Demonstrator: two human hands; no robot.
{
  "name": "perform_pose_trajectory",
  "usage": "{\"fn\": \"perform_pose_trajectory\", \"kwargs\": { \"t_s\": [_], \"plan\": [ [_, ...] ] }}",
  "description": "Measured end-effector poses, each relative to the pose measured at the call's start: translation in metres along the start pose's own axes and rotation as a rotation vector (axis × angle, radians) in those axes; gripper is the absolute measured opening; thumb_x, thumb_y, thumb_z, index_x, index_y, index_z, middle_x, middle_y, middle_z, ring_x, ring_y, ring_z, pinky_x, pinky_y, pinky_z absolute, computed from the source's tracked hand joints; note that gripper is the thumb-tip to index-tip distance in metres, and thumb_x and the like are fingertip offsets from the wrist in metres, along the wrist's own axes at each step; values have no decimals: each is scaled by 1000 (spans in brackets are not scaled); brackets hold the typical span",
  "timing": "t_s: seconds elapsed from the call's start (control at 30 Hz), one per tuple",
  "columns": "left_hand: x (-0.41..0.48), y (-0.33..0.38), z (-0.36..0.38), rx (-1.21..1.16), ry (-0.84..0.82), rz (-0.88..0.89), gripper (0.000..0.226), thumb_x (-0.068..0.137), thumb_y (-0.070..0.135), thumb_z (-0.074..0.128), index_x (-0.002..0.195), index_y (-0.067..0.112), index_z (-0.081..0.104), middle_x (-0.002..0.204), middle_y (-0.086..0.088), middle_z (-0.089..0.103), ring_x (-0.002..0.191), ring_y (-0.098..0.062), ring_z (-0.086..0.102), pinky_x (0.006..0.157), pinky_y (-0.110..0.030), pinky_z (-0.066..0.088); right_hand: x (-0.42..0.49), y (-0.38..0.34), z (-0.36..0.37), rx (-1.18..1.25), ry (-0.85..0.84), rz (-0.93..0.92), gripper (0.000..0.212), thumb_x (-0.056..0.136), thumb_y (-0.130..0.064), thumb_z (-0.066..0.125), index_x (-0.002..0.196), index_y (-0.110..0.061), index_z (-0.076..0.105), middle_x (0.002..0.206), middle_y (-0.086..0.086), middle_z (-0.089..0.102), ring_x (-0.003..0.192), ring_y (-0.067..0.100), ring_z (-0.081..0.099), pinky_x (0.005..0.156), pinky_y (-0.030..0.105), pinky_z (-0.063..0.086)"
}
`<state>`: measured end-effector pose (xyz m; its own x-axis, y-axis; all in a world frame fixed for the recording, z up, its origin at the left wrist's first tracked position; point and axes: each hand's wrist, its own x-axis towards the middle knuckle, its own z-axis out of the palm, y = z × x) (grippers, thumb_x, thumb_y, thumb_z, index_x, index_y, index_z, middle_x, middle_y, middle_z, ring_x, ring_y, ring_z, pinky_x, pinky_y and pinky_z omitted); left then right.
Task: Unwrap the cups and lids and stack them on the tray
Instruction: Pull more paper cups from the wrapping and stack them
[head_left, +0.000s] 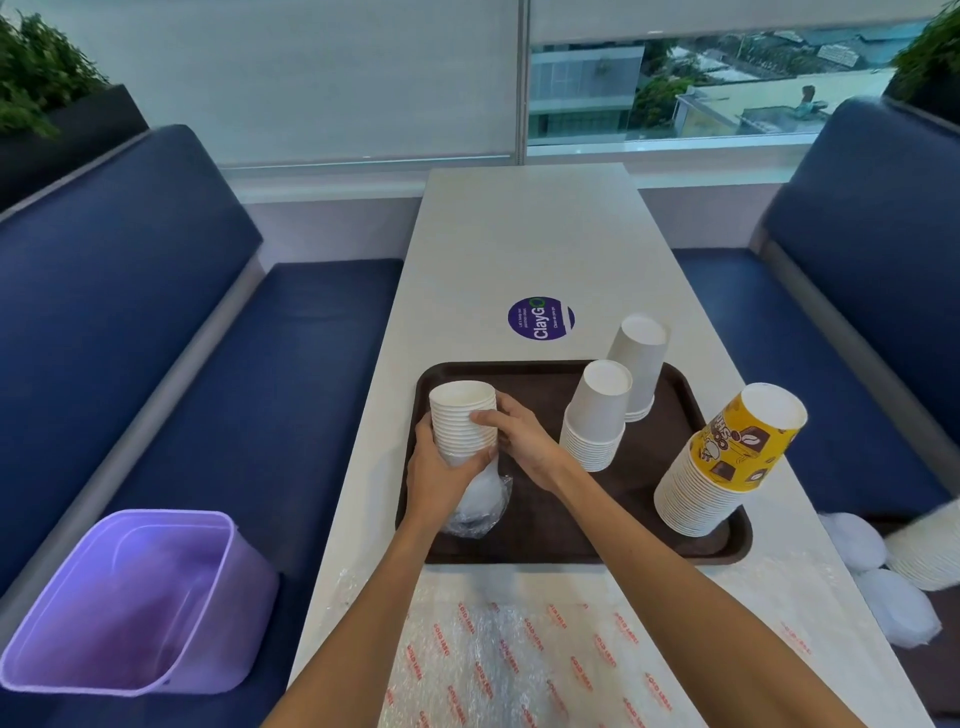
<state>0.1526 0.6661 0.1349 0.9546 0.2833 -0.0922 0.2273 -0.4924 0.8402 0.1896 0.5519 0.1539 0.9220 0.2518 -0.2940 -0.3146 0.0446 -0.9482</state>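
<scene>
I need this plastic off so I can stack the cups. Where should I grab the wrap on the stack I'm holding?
Pinch the bunched plastic wrap at the lower end, just below your left hand, coming from the near side. The cup stack is already bare at its upper end, so the loose plastic should probably slide off towards you.

Brown tray (571, 540) lies flat on the bench. At its left end, a white cup stack (464, 415) stands mouth up, gripped by the left hand (436, 478) and right hand (524, 441) – clear wrap (478, 506) bunched round its lower half. Two white stacks (597, 421) stand inverted mid-tray. A yellow stack (727, 457) – inverted, leaning right – occupies the near right corner. Wrapped white bundles (898, 608) lie on the right seat; contents blurred.
</scene>
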Motion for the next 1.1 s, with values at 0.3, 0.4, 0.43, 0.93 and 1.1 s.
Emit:
{"fn": "perform_pose_trajectory", "kwargs": {
  "t_s": [0.3, 0.4, 0.43, 0.93, 1.1],
  "plan": [
    [2, 2, 8, -82, 53, -43, 93, 66, 50, 75, 141, 17, 31, 137, -3, 45, 125, -22, 46, 103, -35, 39, 4, 1, 8, -51, 63, 12, 57, 90, -23, 62, 139, -12, 35, 138, 8, 47, 124, 23, 48, 105, 41, 43],
    [0, 2, 6, -139, 28, -31, 91, 65, 45, 80, 139, 16, 35, 123, 4, 49, 115, -12, 48, 97, -30, 41, 3, -5, 8, -91, 68, -1, 63, 86, -25, 68, 139, -12, 34, 134, 5, 48, 120, 19, 49, 101, 34, 45],
    [-1, -1, 4, -144, -23, -8, 88, 68, 34, 83, 139, 14, 35, 120, 6, 49, 110, -9, 49, 93, -25, 42, 3, -8, 8, -110, 65, -8, 65, 85, -24, 70, 138, -12, 35, 132, 4, 49, 117, 17, 50, 97, 30, 45],
    [-8, 2, 2, -69, 54, 5, 91, 67, 43, 82, 139, 18, 33, 134, -5, 50, 121, -24, 51, 100, -35, 42, -4, -71, -3, -455, 126, -275, 80, 73, -24, 82, 138, -18, 36, 135, 2, 46, 116, 15, 47, 93, 23, 42],
    [-13, 1, -6, -61, 32, -10, 93, 71, 40, 80, 142, 20, 25, 144, -5, 41, 129, -27, 44, 106, -37, 38, -24, -91, -24, -765, 108, -322, 68, 73, -29, 79, 132, -22, 46, 128, 0, 52, 108, 14, 49, 86, 24, 39]
  ]
}}
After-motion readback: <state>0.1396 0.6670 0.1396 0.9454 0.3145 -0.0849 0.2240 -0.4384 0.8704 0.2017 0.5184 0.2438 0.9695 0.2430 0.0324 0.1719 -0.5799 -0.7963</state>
